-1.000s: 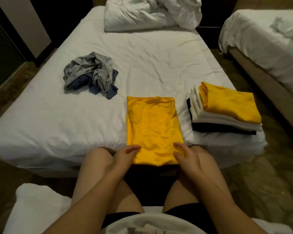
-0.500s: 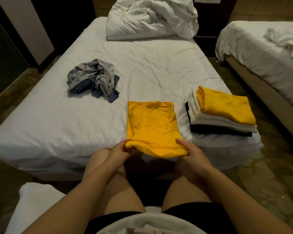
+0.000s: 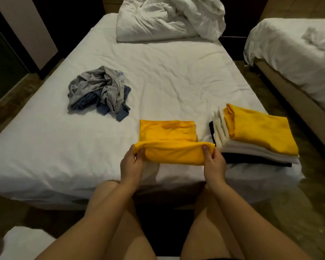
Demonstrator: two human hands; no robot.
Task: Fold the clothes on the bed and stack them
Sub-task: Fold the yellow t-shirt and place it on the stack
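Bed edge (image 3: 64,177), L hand (image 3: 130,166), R hand (image 3: 214,166) — shirt (image 3: 173,152)

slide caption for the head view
Left hand and right hand grip a half-folded yellow fabric garment on a white bed, beside the folded stack

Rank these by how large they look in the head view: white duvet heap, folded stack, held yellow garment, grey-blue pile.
1. The white duvet heap, though the frame's top edge cuts it off.
2. The folded stack.
3. The yellow garment and the grey-blue pile: too alike to rank.
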